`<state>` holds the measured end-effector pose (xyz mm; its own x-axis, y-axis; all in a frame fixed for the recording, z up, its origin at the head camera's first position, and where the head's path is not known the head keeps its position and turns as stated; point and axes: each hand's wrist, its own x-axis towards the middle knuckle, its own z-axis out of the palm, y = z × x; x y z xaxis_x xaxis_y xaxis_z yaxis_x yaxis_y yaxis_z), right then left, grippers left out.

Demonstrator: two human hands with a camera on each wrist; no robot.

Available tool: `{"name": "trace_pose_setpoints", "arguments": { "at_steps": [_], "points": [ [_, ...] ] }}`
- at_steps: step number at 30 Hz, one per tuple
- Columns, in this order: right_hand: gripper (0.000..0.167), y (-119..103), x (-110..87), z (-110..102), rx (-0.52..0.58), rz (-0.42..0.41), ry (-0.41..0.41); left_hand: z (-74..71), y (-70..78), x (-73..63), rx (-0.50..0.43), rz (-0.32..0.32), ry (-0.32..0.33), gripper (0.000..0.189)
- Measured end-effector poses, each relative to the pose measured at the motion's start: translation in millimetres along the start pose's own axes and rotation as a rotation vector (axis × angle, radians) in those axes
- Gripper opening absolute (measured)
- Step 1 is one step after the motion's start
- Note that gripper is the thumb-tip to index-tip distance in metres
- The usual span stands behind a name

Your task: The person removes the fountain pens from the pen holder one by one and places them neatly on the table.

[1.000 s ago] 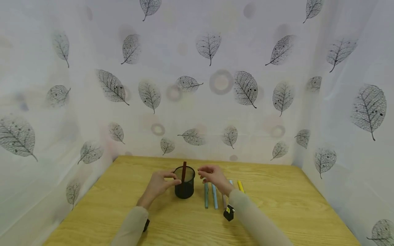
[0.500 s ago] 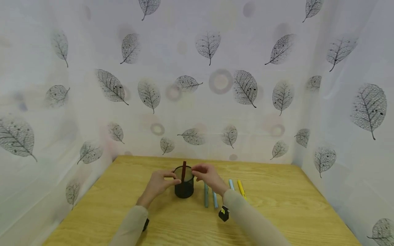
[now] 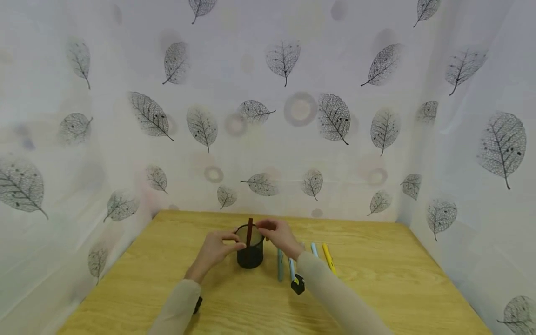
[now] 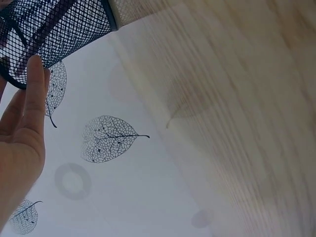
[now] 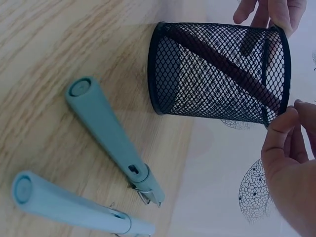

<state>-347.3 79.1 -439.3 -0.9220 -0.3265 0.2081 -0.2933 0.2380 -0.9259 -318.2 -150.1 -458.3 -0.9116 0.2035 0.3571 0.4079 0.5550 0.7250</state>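
Observation:
A black mesh pen holder (image 3: 250, 259) stands upright on the table, with a dark red pen (image 3: 250, 231) leaning inside and its end above the rim. At the holder's left side, my left hand (image 3: 212, 251) grips the rim with thumb and fingers; a straight finger lies along the mesh in the left wrist view. My right hand (image 3: 281, 236) is at the opposite side. In the right wrist view its curled thumb and fingertips pinch the rim, close to where the red pen meets it.
Right of the holder lie a teal pen (image 5: 118, 140) and a light blue pen (image 5: 69, 203). Another light blue pen (image 3: 314, 250) and a yellow pen (image 3: 329, 258) lie beyond my right sleeve. A leaf-patterned curtain (image 3: 289, 153) borders the wooden table (image 3: 201, 223).
My right hand has moved left, from beside the holder to its rim. My left hand, the holder and the red pen have kept their places.

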Motion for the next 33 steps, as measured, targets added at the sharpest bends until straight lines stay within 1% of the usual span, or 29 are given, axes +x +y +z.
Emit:
{"name": "trace_pose_setpoints", "arguments": {
  "at_steps": [5,9,14,18,22,28,33],
  "points": [
    [0.026,1.0,3.4,3.5,-0.003,-0.01,0.011,0.4,-1.6,-1.0,0.008,0.019,0.006,0.013],
    [0.028,4.6,5.3,5.2,-0.008,-0.017,0.026,0.2,0.5,-2.6,-0.018,0.003,0.001,0.012],
    [0.031,7.0,8.9,6.5,0.005,-0.028,0.038,-1.3,1.3,-2.4,0.005,0.003,0.005,0.01],
    [0.033,6.8,11.2,4.9,-0.005,-0.034,0.043,-0.3,0.1,0.0,0.006,0.019,0.012,0.011],
    [0.033,6.8,13.7,5.0,-0.027,-0.013,0.053,1.0,-1.9,0.7,0.004,0.042,0.015,0.011],
    [0.036,5.6,16.4,6.9,-0.055,0.015,0.003,0.5,-3.5,-3.0,-0.008,0.02,0.024,0.011],
    [0.04,0.7,20.5,4.3,-0.116,-0.02,-0.035,1.4,-3.1,0.5,-0.004,0.013,0.022,0.011]
  ]
}}
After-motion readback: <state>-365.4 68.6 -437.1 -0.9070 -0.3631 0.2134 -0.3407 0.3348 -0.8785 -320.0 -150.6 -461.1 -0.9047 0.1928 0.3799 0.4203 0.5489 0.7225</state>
